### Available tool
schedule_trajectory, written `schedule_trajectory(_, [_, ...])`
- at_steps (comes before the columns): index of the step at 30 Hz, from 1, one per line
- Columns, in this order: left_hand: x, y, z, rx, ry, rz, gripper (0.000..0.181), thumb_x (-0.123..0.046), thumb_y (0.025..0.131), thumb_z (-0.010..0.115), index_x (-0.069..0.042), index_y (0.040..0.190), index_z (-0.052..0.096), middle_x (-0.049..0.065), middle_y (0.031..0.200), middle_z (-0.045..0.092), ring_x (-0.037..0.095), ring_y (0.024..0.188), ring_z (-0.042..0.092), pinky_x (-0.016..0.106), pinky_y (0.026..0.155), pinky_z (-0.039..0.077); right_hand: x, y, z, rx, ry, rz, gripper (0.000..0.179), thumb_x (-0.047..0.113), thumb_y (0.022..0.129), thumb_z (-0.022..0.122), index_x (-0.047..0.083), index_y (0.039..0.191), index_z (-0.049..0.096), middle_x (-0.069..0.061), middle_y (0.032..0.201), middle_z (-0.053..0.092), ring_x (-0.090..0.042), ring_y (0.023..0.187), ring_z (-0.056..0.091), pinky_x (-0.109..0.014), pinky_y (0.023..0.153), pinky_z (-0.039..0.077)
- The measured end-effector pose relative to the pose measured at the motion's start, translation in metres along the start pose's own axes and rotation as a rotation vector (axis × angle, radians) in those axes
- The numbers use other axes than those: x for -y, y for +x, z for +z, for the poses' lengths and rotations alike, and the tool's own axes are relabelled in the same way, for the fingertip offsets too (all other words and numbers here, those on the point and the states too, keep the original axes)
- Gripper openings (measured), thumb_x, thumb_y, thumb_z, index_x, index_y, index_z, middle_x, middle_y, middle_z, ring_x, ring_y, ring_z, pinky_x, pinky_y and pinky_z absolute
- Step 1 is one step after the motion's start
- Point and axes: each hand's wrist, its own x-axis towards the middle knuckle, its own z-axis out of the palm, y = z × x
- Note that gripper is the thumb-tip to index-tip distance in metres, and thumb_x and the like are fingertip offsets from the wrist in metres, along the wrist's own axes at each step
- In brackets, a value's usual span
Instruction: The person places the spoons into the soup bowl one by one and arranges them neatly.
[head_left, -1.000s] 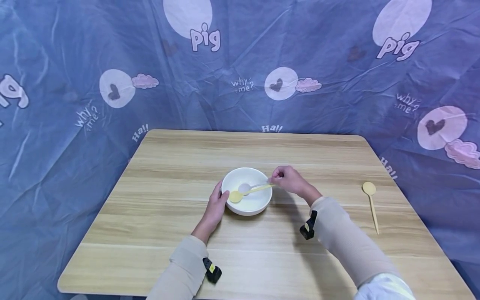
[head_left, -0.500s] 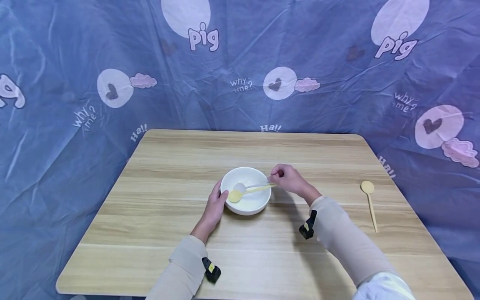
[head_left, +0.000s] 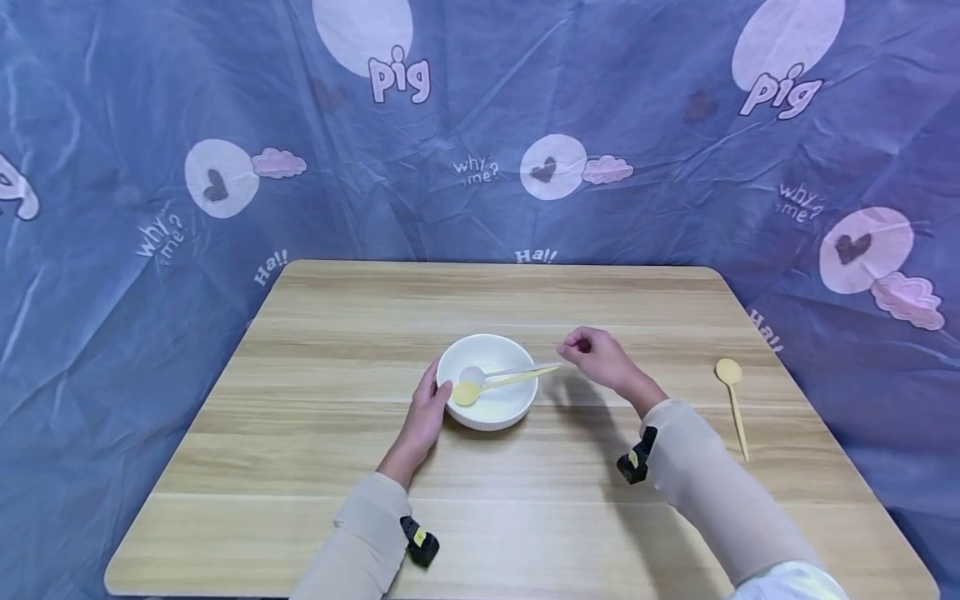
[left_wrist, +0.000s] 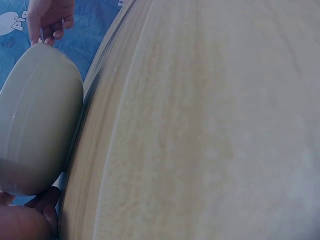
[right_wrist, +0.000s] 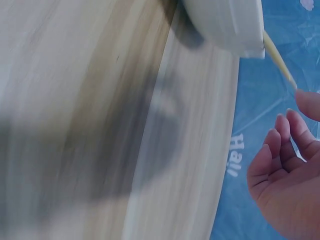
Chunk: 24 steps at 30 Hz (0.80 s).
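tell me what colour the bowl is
The bowl is white, seen best in the head view.

Here we go, and it's one bowl (head_left: 487,422) at the centre of the frame, just the one! Spoons, three in all: a whitish spoon (head_left: 474,376) and a yellow spoon (head_left: 468,392) make two in the bowl, and a third spoon (head_left: 734,403) at the right of the frame! Hands, two: one left hand (head_left: 427,411), one right hand (head_left: 597,358)! Two black wrist devices, one table (head_left: 322,392), one blue curtain (head_left: 420,212), and three pink clouds printed across it!
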Motion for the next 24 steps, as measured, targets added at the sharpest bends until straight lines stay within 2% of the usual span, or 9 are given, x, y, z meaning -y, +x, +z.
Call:
schedule_trajectory(6, [0.001, -0.001, -0.001, -0.006, 0.008, -0.01, 0.056, -0.016, 0.101, 0.038, -0.005, 0.151, 0.015, 0.013, 0.157, 0.015, 0.028, 0.145, 0.013, 0.041, 0.119, 0.013, -0.018, -0.01, -0.009, -0.038, -0.016, 0.041, 0.023, 0.02, 0.094, 0.057, -0.001, 0.101, 0.06, -0.008, 0.086, 0.056, -0.018, 0.077, 0.048, -0.027, 0.066, 0.043])
schedule_trajectory(24, [0.001, 0.0, -0.001, 0.014, -0.004, 0.006, 0.055, -0.015, 0.101, 0.037, -0.004, 0.151, 0.014, 0.014, 0.157, 0.014, 0.028, 0.145, 0.012, 0.042, 0.119, 0.013, -0.066, -0.054, -0.046, -0.066, -0.09, 0.175, 0.034, 0.026, 0.096, 0.053, -0.005, 0.109, 0.058, -0.018, 0.105, 0.06, -0.027, 0.097, 0.054, -0.028, 0.075, 0.045])
